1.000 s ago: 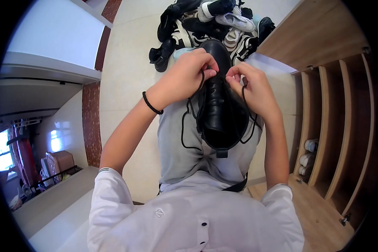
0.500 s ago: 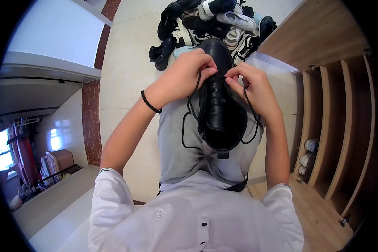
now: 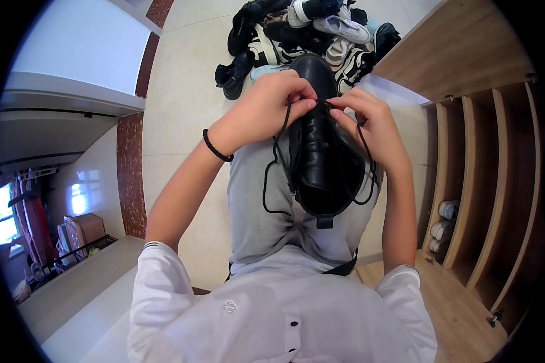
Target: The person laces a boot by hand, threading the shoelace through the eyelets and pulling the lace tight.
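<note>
A black leather boot (image 3: 314, 163) rests on my lap, toe pointing away and its opening toward me. Its upper part is unlaced, with the tongue showing between the spread sides. My left hand (image 3: 272, 109) pinches a black shoelace (image 3: 275, 151) near the lowest eyelets, and the lace's loose end hangs down the boot's left side. Across the boot, my right hand (image 3: 369, 124) is closed in a pinch by the same eyelets, with the other lace end trailing over its palm and down the right side. The fingertips of both hands are close together above the boot.
A pile of black and white shoes (image 3: 309, 36) lies on the tiled floor ahead. On the right stands a wooden shoe cabinet (image 3: 471, 193) with its door open and a few pale shoes (image 3: 443, 228) inside. A wall and ledge (image 3: 79, 284) run along the left.
The boot's opening has spread and shifted slightly right. My right hand has moved a little to the right, and my left hand slightly inward.
</note>
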{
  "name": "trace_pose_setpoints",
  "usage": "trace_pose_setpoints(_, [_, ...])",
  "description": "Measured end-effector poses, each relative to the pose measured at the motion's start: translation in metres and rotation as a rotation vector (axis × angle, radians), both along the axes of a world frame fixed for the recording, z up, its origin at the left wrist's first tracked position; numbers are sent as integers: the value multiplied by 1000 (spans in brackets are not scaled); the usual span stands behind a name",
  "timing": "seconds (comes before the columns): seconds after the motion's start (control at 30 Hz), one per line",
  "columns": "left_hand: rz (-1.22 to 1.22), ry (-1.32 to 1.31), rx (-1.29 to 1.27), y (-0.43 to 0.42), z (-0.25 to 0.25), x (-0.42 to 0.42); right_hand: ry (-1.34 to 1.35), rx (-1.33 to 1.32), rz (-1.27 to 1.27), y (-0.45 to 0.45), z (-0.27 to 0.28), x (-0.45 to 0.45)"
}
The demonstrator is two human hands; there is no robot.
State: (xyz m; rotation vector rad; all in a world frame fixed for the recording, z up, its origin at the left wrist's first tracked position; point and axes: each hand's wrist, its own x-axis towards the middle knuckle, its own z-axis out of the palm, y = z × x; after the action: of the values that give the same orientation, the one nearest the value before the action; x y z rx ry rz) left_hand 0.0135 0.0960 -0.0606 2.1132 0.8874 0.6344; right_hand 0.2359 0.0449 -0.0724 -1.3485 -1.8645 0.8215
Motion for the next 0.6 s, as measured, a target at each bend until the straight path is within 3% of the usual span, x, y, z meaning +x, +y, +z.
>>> trace_pose_setpoints(0.17, [-9,-23,14,-1,-3,0,-20,38,12,-1,0,0])
trace_pose_setpoints(0.43, [-12,-22,-19,-4,-3,0,-36,-121,-172,-38,28,2])
trace_pose_setpoints(0.6, [-7,-41,-42,-4,-6,-1,-132,-323,-19,-84,70,4])
